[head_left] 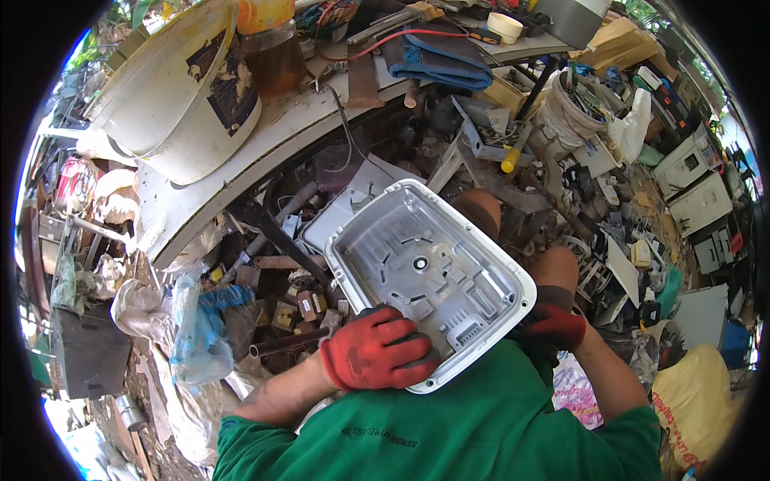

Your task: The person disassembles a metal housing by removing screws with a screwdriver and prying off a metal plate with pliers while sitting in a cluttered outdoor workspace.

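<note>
A shallow metal housing (pixel 377 268), light grey with a rounded rim and moulded ribs inside, lies tilted across my lap. My left hand (pixel 378 349), in a red work glove, is closed over its near left rim, fingers curled onto the inside. At its near right corner my right hand (pixel 559 327), in a red and dark glove, grips the outer edge; its fingertips are partly hidden by the housing. One round hole with a dark ring shows in the housing's floor. My knees are just beyond the housing and to its right.
A white worktop (pixel 281 120) curves across the far left, bearing a big dirty white bucket (pixel 172 104), a jar of brown liquid (pixel 275 60) and a blue-edged cloth (pixel 437 60). Scrap parts crowd the ground below it. A filled pail (pixel 571 112) and a yellow bag (pixel 698 405) stand right.
</note>
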Demonstrator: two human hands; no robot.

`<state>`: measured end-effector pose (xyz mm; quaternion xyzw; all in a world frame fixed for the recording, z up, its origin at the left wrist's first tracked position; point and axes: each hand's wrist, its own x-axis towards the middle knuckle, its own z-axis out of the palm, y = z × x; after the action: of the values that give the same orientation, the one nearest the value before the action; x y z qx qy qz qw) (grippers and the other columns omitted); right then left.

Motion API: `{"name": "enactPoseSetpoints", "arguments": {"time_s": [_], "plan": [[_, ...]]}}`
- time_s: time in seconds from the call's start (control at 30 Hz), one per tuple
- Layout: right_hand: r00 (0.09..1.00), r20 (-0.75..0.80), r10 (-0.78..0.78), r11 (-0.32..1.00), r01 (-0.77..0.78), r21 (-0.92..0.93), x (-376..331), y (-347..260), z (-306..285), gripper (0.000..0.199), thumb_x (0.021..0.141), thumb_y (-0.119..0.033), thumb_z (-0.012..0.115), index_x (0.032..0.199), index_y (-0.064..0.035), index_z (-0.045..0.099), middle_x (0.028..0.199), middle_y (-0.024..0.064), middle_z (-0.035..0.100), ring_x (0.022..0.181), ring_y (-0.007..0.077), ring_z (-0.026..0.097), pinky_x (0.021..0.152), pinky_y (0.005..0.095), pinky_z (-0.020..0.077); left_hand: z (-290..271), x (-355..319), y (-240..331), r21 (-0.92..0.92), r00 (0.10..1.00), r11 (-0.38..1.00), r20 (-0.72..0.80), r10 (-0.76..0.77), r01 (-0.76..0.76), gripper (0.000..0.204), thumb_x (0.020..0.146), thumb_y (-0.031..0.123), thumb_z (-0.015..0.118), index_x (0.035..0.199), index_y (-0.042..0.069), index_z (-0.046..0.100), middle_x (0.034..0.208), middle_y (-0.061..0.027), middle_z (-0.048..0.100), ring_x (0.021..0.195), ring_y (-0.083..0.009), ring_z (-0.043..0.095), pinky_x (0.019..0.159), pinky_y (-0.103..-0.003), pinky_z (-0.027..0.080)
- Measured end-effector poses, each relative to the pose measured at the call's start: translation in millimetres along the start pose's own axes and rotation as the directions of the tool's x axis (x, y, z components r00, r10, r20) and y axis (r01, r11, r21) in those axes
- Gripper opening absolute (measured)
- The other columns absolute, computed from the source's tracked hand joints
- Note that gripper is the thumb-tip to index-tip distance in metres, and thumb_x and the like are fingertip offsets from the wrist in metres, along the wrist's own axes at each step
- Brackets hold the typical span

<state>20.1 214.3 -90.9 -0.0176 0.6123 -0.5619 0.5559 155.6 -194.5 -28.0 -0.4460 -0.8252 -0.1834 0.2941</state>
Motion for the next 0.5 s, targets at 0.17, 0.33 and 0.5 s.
{"name": "enactPoseSetpoints", "arguments": {"time_s": [0.17,0.33,0.5], "plan": [[0.953,-0.143,-0.267,0.925,0.295,0.24,-47,-40,-6,0.056,0.088,-0.011,0.069,0.14,0.0,0.054,0.109,0.0107,0.07,0.093,0.0196,0.07,0.082,0.0313,0.0569,4,2,-8,0.027,0.999,0.999,-0.04,0.02,-0.019,0.029,0.075,0.018,0.068,0.104,0.017,0.07,0.099,-0.001,0.067,0.09,-0.021,0.064,0.072,-0.035,0.054],[0.633,-0.332,-0.699,0.692,0.483,-0.536,-60,-204,29,0.055,0.085,-0.018,0.074,0.134,0.0001,0.056,0.111,0.0094,0.066,0.102,0.0174,0.062,0.091,0.0326,0.0512,1,18,-19,-0.181,0.989,0.98,-0.101,-0.105,0.086,0.028,0.074,0.017,0.075,0.101,0.012,0.07,0.096,-0.004,0.067,0.088,-0.0234,0.064,0.073,-0.037,0.054],[0.48,0.269,-0.835,-0.181,0.222,-0.958,0,-380,92,0.071,0.086,-0.037,0.076,0.142,0.0006,0.052,0.127,0.0189,0.065,0.116,0.027,0.063,0.101,0.04,0.0485,-5,27,-22,-0.529,0.881,0.803,-0.196,-0.431,0.275,0.042,0.067,0.017,0.087,0.103,0.003,0.07,0.099,-0.0133,0.072,0.093,-0.0327,0.07,0.082,-0.043,0.057]]}}
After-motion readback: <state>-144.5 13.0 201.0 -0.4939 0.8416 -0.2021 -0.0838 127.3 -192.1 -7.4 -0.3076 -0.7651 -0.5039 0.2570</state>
